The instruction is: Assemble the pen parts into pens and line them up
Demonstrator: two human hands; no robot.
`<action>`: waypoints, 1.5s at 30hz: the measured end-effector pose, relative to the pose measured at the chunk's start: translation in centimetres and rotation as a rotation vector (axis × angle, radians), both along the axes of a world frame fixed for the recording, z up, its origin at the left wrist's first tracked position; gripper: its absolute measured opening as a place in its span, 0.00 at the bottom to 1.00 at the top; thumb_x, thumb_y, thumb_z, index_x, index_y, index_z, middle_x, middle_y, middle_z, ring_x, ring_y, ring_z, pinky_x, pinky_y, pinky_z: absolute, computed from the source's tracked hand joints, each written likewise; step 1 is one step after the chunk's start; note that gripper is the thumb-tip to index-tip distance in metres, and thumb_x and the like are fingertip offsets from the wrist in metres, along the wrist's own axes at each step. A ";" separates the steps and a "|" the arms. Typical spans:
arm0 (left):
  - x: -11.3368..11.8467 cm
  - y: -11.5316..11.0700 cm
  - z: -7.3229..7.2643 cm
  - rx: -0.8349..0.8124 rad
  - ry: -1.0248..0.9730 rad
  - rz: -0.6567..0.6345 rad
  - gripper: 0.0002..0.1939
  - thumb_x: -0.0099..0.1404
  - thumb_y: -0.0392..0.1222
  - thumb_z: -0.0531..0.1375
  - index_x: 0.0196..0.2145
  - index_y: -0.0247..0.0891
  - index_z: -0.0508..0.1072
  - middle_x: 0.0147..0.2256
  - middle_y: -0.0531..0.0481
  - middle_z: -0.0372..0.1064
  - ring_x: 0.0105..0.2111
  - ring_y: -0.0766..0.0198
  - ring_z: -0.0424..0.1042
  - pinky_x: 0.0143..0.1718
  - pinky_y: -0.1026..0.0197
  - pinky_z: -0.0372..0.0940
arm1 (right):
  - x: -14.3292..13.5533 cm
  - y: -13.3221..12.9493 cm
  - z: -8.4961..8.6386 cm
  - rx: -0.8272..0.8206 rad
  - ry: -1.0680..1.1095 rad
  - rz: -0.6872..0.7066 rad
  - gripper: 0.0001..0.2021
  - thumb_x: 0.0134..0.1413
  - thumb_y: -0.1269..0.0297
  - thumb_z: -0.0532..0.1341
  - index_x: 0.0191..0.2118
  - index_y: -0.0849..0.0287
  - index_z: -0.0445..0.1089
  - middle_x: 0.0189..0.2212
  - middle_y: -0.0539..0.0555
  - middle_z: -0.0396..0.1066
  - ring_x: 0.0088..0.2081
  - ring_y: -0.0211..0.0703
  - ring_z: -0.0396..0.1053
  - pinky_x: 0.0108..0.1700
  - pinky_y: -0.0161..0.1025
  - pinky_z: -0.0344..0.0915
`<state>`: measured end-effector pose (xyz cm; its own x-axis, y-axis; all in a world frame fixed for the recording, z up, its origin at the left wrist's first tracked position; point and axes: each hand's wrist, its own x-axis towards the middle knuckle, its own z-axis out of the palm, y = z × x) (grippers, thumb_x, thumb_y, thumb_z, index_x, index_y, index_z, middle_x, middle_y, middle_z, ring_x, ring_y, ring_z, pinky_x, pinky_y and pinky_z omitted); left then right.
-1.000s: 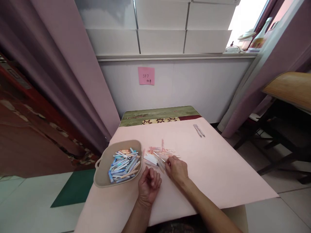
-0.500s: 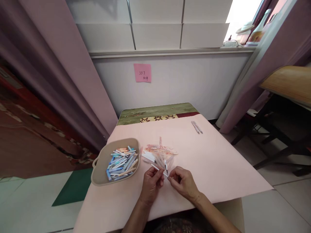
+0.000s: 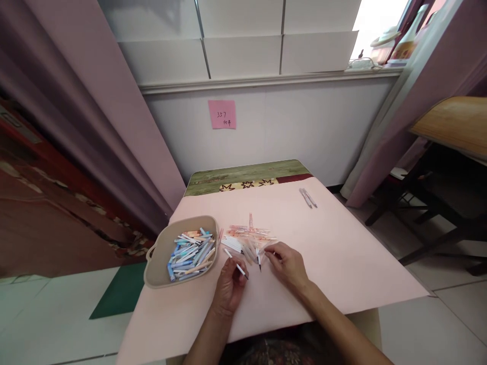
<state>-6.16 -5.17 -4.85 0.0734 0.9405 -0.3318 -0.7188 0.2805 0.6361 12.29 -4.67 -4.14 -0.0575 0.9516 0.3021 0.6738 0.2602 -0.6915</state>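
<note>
- The left hand [image 3: 230, 288] pinches a white refill [image 3: 236, 264] between thumb and fingers, closed on it, dark tip slanting rightward
- The right hand [image 3: 288, 264] is bent, thumb and forefinger close together beside the clear barrels [image 3: 248, 253]; whether they grip anything, I cannot tell
- Between the hands, a second refill [image 3: 258, 258] points its dark tip toward the person
- The clear barrels fan out beside a bunch of white refills [image 3: 231, 244]
- Behind these lie pink barrels [image 3: 249, 233], one set crosswise to the rest
- Left of them, a beige basket [image 3: 155, 279] holds blue, white and tan pens [image 3: 193, 256]
- Well apart, two grey pens [image 3: 306, 198] lie toward the far right of the pink sheet [image 3: 337, 248]
- The sheet leaves the green far end of the table [image 3: 243, 174] showing
</note>
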 end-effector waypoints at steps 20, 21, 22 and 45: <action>0.0 0.2 -0.4 0.000 -0.001 -0.123 0.13 0.56 0.41 0.67 0.38 0.31 0.76 0.24 0.50 0.71 0.20 0.73 0.68 0.19 0.74 0.63 | 2.0 3.5 2.4 0.083 -0.201 0.217 0.07 0.61 0.66 0.55 0.38 0.55 0.70 0.37 0.53 0.71 0.38 0.42 0.67 0.41 0.37 0.60; 0.0 0.2 -0.4 0.007 -0.002 -0.130 0.13 0.56 0.40 0.67 0.38 0.31 0.76 0.25 0.50 0.72 0.20 0.73 0.68 0.20 0.74 0.63 | 1.8 2.8 2.4 0.063 -0.061 0.155 0.07 0.61 0.64 0.55 0.40 0.55 0.69 0.36 0.52 0.71 0.35 0.40 0.66 0.39 0.36 0.61; 0.0 0.3 -0.4 0.015 -0.006 -0.136 0.13 0.56 0.39 0.67 0.39 0.31 0.75 0.26 0.49 0.73 0.21 0.73 0.69 0.21 0.73 0.64 | 1.4 2.0 2.3 0.031 0.091 0.102 0.08 0.61 0.62 0.55 0.43 0.56 0.68 0.35 0.51 0.70 0.32 0.39 0.65 0.36 0.36 0.61; 0.2 0.5 -0.7 0.049 -0.023 -0.045 0.11 0.55 0.32 0.67 0.37 0.34 0.75 0.37 0.45 0.78 0.32 0.64 0.78 0.36 0.65 0.73 | -3.5 -3.1 0.5 -0.339 1.386 -0.137 0.14 0.43 0.61 0.71 0.34 0.58 0.67 0.34 0.51 0.75 0.32 0.36 0.72 0.37 0.34 0.69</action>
